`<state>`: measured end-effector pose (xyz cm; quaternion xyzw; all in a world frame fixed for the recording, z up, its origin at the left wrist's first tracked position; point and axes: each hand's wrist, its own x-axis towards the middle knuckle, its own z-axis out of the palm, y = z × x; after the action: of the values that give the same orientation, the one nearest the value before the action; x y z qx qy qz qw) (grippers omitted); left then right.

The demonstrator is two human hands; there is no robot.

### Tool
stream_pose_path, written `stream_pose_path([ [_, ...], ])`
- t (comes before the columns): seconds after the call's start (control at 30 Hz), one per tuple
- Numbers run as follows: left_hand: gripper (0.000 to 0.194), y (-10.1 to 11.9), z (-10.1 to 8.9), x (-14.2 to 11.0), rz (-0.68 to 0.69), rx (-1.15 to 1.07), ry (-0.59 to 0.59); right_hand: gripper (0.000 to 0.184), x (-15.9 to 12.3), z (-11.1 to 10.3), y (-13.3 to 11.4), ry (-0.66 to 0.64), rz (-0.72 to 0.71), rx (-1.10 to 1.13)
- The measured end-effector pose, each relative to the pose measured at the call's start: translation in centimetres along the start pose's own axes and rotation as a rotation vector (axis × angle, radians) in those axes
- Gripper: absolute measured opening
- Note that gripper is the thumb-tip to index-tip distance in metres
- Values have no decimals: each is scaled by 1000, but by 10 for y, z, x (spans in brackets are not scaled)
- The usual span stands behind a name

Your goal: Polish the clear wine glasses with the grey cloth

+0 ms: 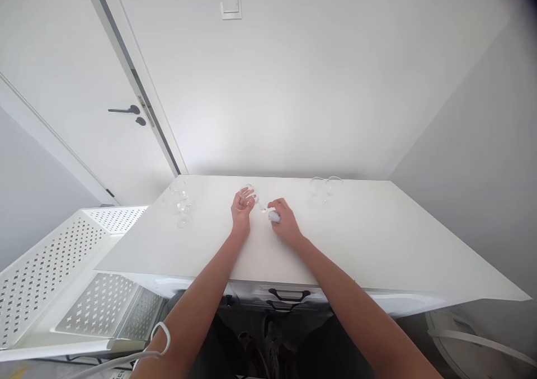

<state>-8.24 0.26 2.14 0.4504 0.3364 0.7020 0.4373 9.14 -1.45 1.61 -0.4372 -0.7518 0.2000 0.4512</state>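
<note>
My left hand (242, 207) cups the bowl of a clear wine glass (248, 191) that lies tilted over the white tabletop (361, 239), its stem pointing right. My right hand (284, 219) is closed on a small white cloth (274, 217) at the foot of that glass. Both hands are near the middle of the table, close to its far half.
Several clear glasses (181, 203) stand at the table's far left, two more glasses (326, 186) at the far right. A white perforated metal rack (75, 273) stands left of the table. A white door with a dark handle (126, 110) is behind it.
</note>
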Motion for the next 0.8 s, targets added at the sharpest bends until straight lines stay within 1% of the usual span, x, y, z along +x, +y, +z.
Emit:
stream_pose_path([
  [0.07, 56, 4, 1, -2, -4, 85, -27, 53, -2, 8, 1, -134, -8, -147],
  [0.2, 58, 10, 4, -7, -34, 272, -129, 59, -4, 14, 0, -244, -68, -330],
  [0.33, 56, 8, 7, -8, -27, 369, -190, 52, -4, 14, -5, -373, -112, -431],
  [0.4, 55, 6, 9, -8, -25, 367, -215, 48, -3, 15, -9, -410, -81, -486],
  [0.47, 56, 5, 10, -7, -36, 342, -254, 47, -4, 16, -11, -400, -28, -529],
  [0.53, 63, 2, 11, -7, -47, 315, -296, 48, -7, 15, -11, -367, 14, -563],
  [0.6, 71, -2, 10, -7, -38, 313, -289, 47, -13, 9, -7, -336, 41, -605],
  [0.63, 70, -4, 9, -7, -29, 326, -262, 45, -17, 4, -3, -320, 64, -630],
  [0.67, 65, -5, 8, -7, -22, 349, -225, 43, -21, -4, 2, -300, 96, -655],
  [0.77, 36, -9, 3, -8, -31, 438, -142, 38, -36, -37, 20, -220, 225, -724],
  [0.8, 33, -10, 3, -8, -38, 458, -137, 37, -41, -50, 27, -191, 273, -748],
])
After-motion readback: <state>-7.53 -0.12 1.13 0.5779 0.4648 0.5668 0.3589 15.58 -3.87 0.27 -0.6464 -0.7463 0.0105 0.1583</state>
